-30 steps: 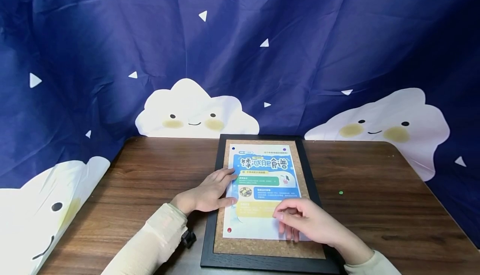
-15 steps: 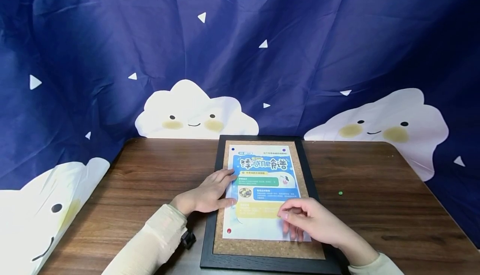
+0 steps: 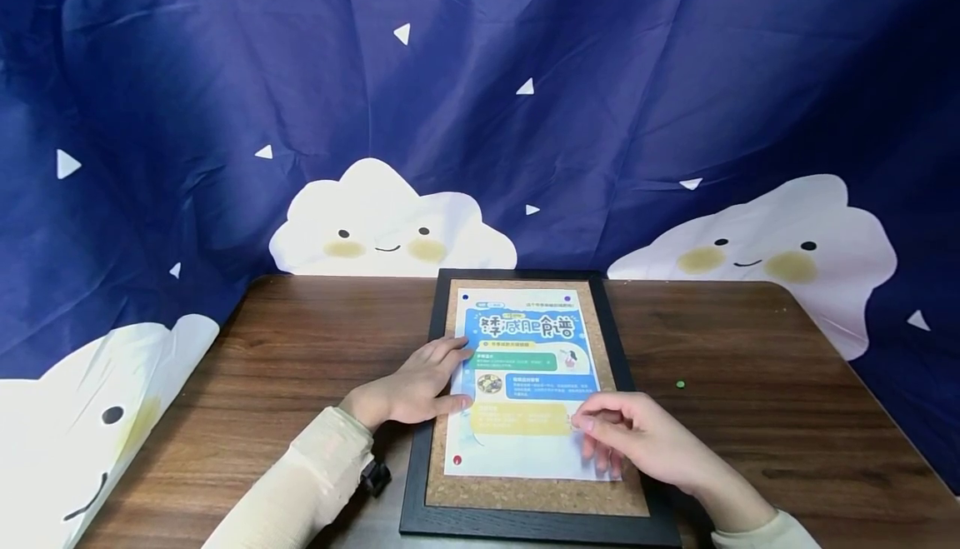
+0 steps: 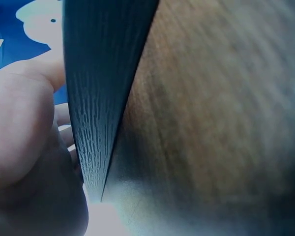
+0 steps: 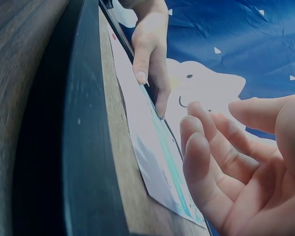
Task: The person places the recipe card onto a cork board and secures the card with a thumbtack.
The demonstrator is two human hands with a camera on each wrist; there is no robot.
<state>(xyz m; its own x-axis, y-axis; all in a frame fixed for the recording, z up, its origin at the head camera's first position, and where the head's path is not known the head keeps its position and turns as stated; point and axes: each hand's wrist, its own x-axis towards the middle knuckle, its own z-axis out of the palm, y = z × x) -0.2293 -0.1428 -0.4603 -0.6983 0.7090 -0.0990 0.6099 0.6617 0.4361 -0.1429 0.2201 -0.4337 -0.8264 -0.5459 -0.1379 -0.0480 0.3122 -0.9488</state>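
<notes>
A printed paper sheet (image 3: 517,457) lies on a cork board (image 3: 540,496) with a black frame. Blue (image 3: 465,297) and purple (image 3: 567,299) pushpins sit at its top corners; a red pushpin (image 3: 457,460) is at the lower left. My left hand (image 3: 416,386) rests across the board's left edge, fingers extended onto the sheet. My right hand (image 3: 641,436) is over the sheet's lower right, fingers loosely bent. In the right wrist view nothing shows between the right hand's thumb and fingers (image 5: 221,142), and the sheet's near edge stands slightly off the cork.
To the board's right, a small green pushpin (image 3: 680,384) lies on the brown wooden table (image 3: 787,432). Behind the table hangs a blue curtain (image 3: 480,99) with white clouds and triangles.
My right hand has shifted gradually to the right over the sheet's lower part. My left hand stays where it was on the board's left edge.
</notes>
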